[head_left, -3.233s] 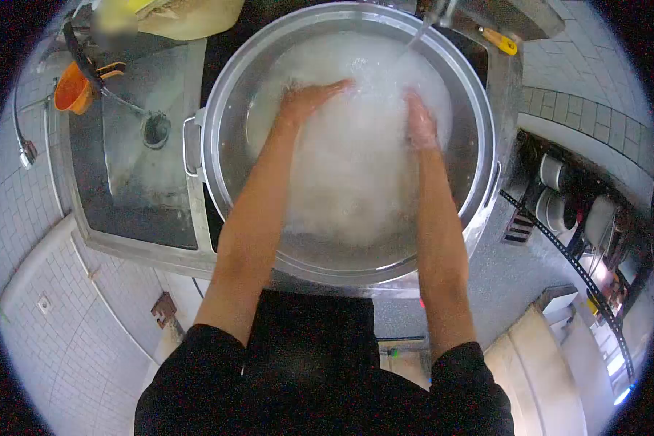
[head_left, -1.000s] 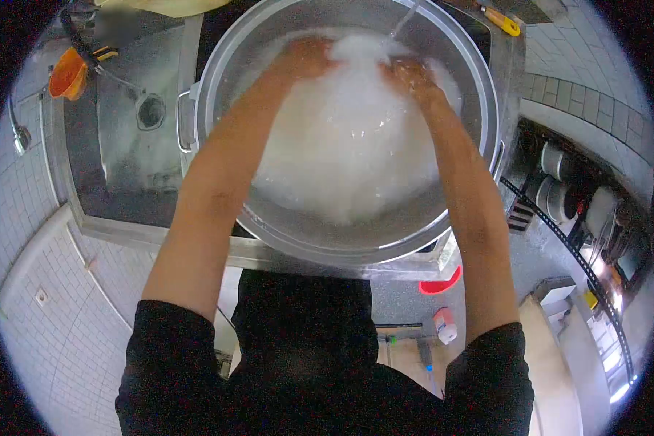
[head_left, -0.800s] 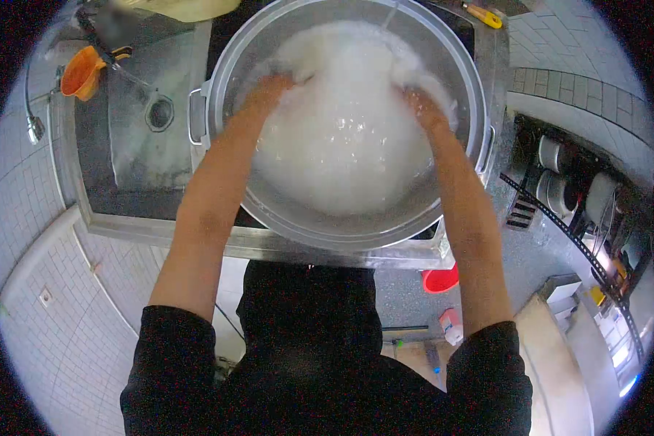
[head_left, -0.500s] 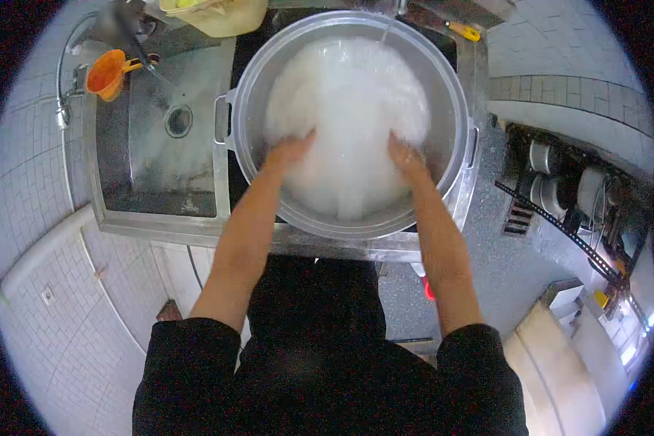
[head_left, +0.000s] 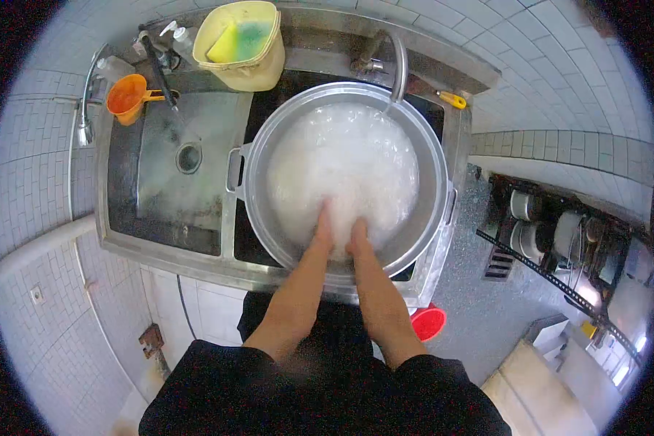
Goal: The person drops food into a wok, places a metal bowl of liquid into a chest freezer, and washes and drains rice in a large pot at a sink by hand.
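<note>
A large metal pot (head_left: 433, 174) with side handles holds cloudy white water (head_left: 341, 152); whatever lies below the surface cannot be made out. My left hand (head_left: 325, 221) and my right hand (head_left: 357, 236) dip into it close together, near the pot's front side. The fingers of both are hidden under the white liquid, so their grip does not show. A curved tap (head_left: 401, 65) reaches over the back rim, with a thin stream of water falling from it.
To the left is a sink basin (head_left: 174, 203) with a drain. An orange ladle-like scoop (head_left: 127, 102) sits at its corner. Behind stands a yellowish bucket (head_left: 261, 69) with a sponge. A yellow-handled tool (head_left: 452, 99) lies back right; a red basin (head_left: 429, 322) is below.
Both hands have come from the pot's two sides toward its front middle and are now nearer each other. The view has shifted, showing more of the tap and bucket.
</note>
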{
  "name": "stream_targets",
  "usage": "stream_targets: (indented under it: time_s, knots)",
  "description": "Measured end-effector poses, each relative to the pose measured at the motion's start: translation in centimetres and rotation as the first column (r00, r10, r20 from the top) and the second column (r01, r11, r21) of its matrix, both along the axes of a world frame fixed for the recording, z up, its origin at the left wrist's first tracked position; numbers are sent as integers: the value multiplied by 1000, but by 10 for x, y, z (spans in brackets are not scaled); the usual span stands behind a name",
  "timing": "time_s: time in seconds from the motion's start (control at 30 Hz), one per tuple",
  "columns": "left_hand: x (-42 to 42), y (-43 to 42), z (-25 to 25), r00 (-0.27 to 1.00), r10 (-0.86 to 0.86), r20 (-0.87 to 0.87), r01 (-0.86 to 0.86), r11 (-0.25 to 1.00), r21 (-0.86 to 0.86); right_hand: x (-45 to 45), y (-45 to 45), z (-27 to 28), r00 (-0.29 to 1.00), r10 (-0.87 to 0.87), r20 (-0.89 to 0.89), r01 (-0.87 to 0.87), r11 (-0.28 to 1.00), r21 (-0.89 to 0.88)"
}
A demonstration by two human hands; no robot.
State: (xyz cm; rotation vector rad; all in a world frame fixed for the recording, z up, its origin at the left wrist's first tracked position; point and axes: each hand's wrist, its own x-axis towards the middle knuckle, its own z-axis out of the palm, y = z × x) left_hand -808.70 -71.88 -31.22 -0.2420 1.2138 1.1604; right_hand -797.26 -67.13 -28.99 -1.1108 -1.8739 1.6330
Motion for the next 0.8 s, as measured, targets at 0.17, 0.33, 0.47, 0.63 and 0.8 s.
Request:
stream_targets:
  time_s: [0.17,0.33,0.47,0.63,0.8]
  knots:
    - [-18,47,-52,901,423,101,-428,903,34,-17,92,-69,929,-305,-211,191,881,-434]
    - [-83,126,-15,944,-23,-330,175,881,440,27,140,-153,735,-660,-156,272,497,-824]
    - [-118,185,61,543,-314,-779,638,757,139,-18,215,-87,996,32,86,-34,999,22]
    - [-136,240,83,-291,-421,-859,815,361,-453,-81,241,74,760,39,649,-329,884,332]
    - [-155,208,80,-413,-305,-858,779,369,-506,-68,238,66,640,45,767,-484,799,358]
